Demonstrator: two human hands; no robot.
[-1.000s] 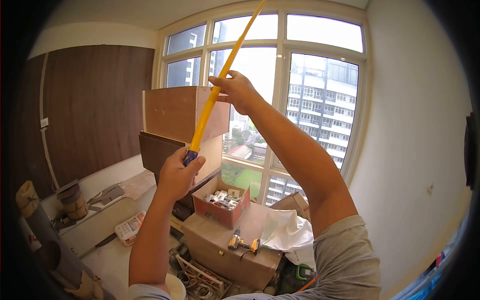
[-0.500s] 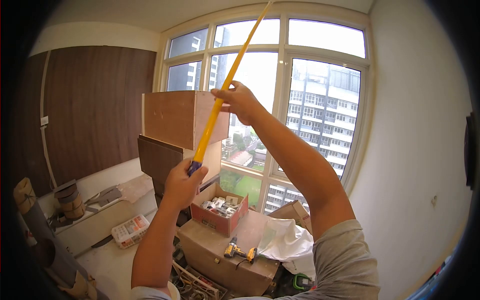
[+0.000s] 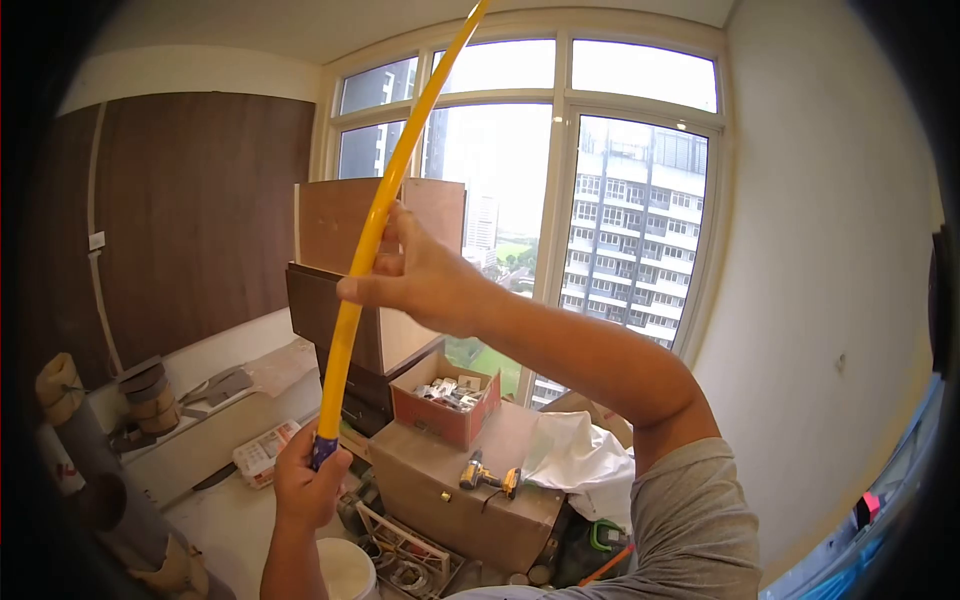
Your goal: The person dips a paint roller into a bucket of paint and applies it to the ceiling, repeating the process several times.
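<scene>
A long yellow pole point(image 3: 342, 365) rises from the lower left and leans to the right, its upper end leaving the top of the view. Dark blue wrapping with pale marks point(image 3: 325, 452) covers its lower end. There, my left hand point(image 3: 305, 485) is closed around the pole. Higher up, my right hand point(image 3: 425, 280) has its thumb across the pole and its fingers curled loosely behind it. Behind the pole stand stacked wooden cabinets point(image 3: 335, 310), partly hidden by my right hand.
A brown chest point(image 3: 425, 492) bears a red-sided carton point(image 3: 440, 425) of small parts, a yellow-black cordless drill point(image 3: 480, 473) and white sheeting point(image 3: 575, 460). A white bucket point(image 3: 345, 572) stands below. A parts organizer point(image 3: 265, 452) and rolls point(image 3: 150, 400) lie left. Tall windows point(image 3: 500, 150) are ahead.
The pole has shifted left and its lower end has dropped. Both my hands have moved left and down with it, and the right hand's grip looks looser. The bucket has come into view.
</scene>
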